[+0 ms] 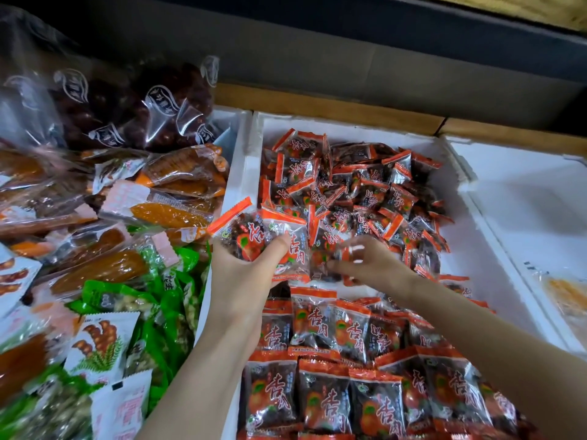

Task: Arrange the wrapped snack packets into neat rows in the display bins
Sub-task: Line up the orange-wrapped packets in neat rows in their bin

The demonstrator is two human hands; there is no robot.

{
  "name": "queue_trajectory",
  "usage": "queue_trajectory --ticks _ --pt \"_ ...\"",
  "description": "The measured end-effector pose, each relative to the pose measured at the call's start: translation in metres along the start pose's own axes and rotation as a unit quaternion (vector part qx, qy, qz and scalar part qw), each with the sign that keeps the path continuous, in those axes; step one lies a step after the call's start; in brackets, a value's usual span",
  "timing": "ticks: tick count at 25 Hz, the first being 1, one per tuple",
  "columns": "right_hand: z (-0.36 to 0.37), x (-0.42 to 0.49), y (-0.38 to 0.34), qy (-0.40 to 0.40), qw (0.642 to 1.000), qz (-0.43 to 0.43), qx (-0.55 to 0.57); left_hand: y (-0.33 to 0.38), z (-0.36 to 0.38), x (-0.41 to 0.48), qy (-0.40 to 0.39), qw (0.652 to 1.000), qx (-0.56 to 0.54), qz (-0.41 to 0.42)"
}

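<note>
A white foam bin [244, 173] holds many orange-edged clear snack packets. Near me they stand in neat rows [330, 369]; at the back they lie in a loose heap [355, 192]. My left hand [241, 274] grips a small bunch of these packets [270, 242] above the bin's left side, thumb across their front. My right hand [368, 262] reaches into the middle of the bin, and its fingertips pinch a packet [327, 265] just right of the held bunch. That hand is blurred.
Left of the bin lies a pile of other snacks: green packets [165, 300], orange dried-fruit packs [171, 214] and bags of dark red dates [136, 103]. On the right, another white foam bin [524, 198] holds one pale orange packet [565, 290]. A dark wall runs behind.
</note>
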State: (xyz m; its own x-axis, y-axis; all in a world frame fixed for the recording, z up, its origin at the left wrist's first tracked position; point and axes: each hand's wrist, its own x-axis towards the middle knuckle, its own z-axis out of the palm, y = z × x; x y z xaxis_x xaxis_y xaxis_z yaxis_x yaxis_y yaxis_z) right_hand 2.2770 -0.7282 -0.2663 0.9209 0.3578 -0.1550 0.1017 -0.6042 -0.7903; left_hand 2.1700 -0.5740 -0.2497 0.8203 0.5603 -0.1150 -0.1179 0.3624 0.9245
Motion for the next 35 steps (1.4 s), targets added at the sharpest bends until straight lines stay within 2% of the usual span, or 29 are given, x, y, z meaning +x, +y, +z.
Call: queue_trajectory --ticks 2,3,5,8,11,14,16,18,20,24,25,29,33,35 --pt "-0.008 0.001 -0.007 0.017 0.997 -0.028 0.063 -0.007 -0.006 0.002 -0.004 1.0 -0.004 -0.002" --pt "-0.013 0.002 -0.01 0.012 0.998 -0.057 0.033 -0.007 -0.008 0.005 0.002 1.0 -0.005 0.006" --pt "-0.018 0.005 -0.015 -0.05 0.992 -0.086 -0.076 -0.004 -0.009 0.007 0.027 0.999 -0.017 -0.008" --pt "-0.007 0.013 -0.014 -0.132 0.975 -0.06 -0.17 -0.001 -0.005 0.022 0.021 0.998 -0.011 -0.062" --pt "0.009 0.022 -0.012 -0.114 0.972 -0.087 -0.186 -0.002 -0.005 0.02 0.025 0.999 -0.015 -0.032" --pt "0.011 0.019 -0.014 -0.061 0.969 -0.109 -0.211 -0.001 -0.01 0.005 0.015 0.999 -0.011 -0.028" --pt "0.009 0.015 -0.015 -0.027 0.938 -0.14 -0.317 -0.003 -0.01 0.007 0.009 0.999 -0.026 -0.036" --pt "0.011 0.011 -0.015 -0.055 0.906 -0.169 -0.384 0.0 -0.007 0.007 -0.001 0.999 -0.013 -0.03" --pt "0.013 0.008 -0.011 -0.074 0.902 -0.188 -0.381 0.002 -0.006 0.004 -0.007 1.0 0.004 -0.03" --pt "0.002 0.012 -0.009 0.086 0.94 -0.177 -0.278 0.003 -0.004 0.0 -0.013 0.999 0.008 -0.031" --pt "-0.001 0.017 -0.007 0.084 0.944 -0.15 -0.28 0.003 -0.004 0.0 -0.013 0.999 0.008 -0.033" --pt "-0.005 0.034 -0.003 -0.009 0.971 -0.048 -0.235 -0.001 -0.005 0.002 -0.013 0.999 0.025 -0.039" --pt "-0.008 0.034 -0.001 0.023 0.966 -0.045 -0.255 -0.003 -0.007 0.003 -0.007 0.998 0.041 -0.045" --pt "-0.015 0.027 0.0 0.046 0.972 -0.032 -0.228 -0.003 -0.007 0.003 -0.01 0.998 0.047 -0.045"
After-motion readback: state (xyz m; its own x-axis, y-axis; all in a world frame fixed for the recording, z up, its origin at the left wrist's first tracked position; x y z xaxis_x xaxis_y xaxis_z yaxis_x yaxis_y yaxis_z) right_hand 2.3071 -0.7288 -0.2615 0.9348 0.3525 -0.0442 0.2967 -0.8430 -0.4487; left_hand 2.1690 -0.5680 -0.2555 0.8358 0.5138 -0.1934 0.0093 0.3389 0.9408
